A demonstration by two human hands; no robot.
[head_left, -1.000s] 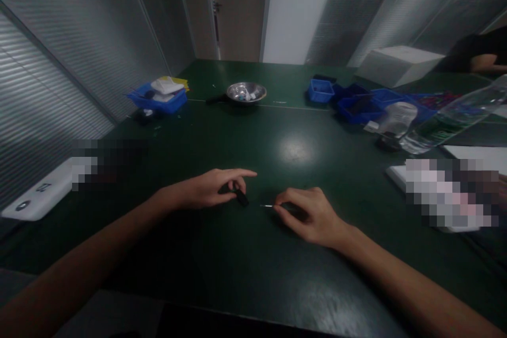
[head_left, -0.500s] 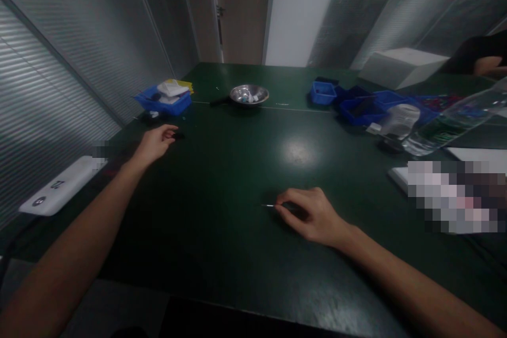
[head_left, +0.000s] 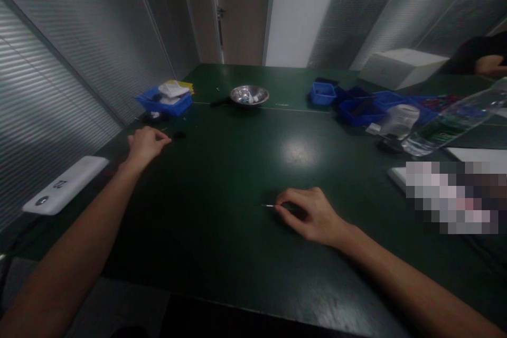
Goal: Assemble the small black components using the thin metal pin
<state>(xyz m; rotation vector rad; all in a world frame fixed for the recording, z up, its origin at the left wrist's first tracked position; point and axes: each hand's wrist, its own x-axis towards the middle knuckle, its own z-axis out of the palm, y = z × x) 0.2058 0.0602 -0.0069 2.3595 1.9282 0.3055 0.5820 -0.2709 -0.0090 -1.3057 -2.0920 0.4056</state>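
Note:
At the left side of the dark green table, my left hand (head_left: pixel 146 145) has its thumb and forefinger pressed together. Whatever sits between those fingertips, if anything, is too small to name. Just beyond them a small dark patch (head_left: pixel 179 135) shows on the tabletop; I cannot tell whether it is an object or a shadow. Near the middle front, my right hand (head_left: pixel 311 214) pinches a thin, shiny metal piece (head_left: pixel 268 205) like a needle or pin, its tip pointing left. The hand rests low over the table.
A metal pan (head_left: pixel 249 96) holding small bits stands at the back. Left of it is a blue basket (head_left: pixel 170 105) with white and yellow packets. A white power strip (head_left: pixel 65 186) lies far left. Blue bins (head_left: pixel 322 94), a bottle (head_left: pixel 439 125) and a white box (head_left: pixel 402 67) stand right.
My left hand has drawn back a little to the left, away from the dark patch, and its fingers have come together. My right hand stays in place with the thin metal piece.

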